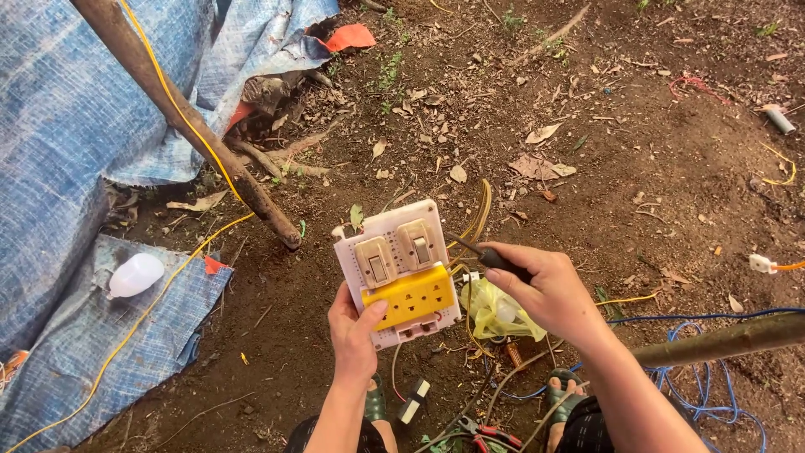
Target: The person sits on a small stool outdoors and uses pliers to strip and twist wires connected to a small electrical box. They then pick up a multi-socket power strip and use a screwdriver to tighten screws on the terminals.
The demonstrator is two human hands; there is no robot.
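My left hand (355,329) holds a white electrical board (394,231) from below, thumb resting on its yellow socket block (412,295). Two beige switches (394,249) sit side by side on the board above the socket. My right hand (545,289) grips a black-handled screwdriver (490,256), its tip pointing at the board's right edge. Yellow wires (481,214) curl out from behind the board.
A blue tarp (59,134) covers the left, with a wooden pole (189,122), a yellow cable (168,92) and a white bulb (136,274) on it. Blue wire (713,369), a yellow plastic bag (495,315), red-handled pliers (490,434) and another pole (729,340) lie near my feet.
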